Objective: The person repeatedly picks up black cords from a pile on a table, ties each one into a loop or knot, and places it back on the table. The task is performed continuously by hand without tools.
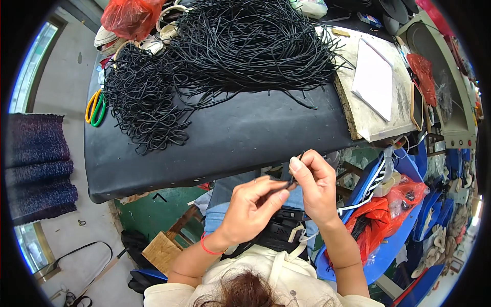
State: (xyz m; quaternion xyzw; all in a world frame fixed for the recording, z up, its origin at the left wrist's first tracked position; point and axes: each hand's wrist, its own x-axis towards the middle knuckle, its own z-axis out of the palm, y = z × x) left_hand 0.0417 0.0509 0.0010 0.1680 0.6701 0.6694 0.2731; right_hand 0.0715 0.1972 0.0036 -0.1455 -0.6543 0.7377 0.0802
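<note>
My left hand (251, 207) and my right hand (318, 189) meet in front of the table's near edge. Between them is a short piece of black cord (292, 181), pinched by the fingers of both hands. A bit of it pokes up above my right thumb; most of it is hidden by the fingers, and the left fingertips are slightly blurred. Beyond, on the dark-covered table (245, 130), lies a large tangle of long black cords (255, 51). A smaller heap of looped black cords (140, 94) sits to its left.
Scissors (96, 108) with yellow and green handles lie at the table's left edge. At the right, a pale board (365, 120) carries a white pad (373, 79) and a phone (417, 106). A blue bin (381, 256) with red plastic bags (381, 222) stands by my right arm.
</note>
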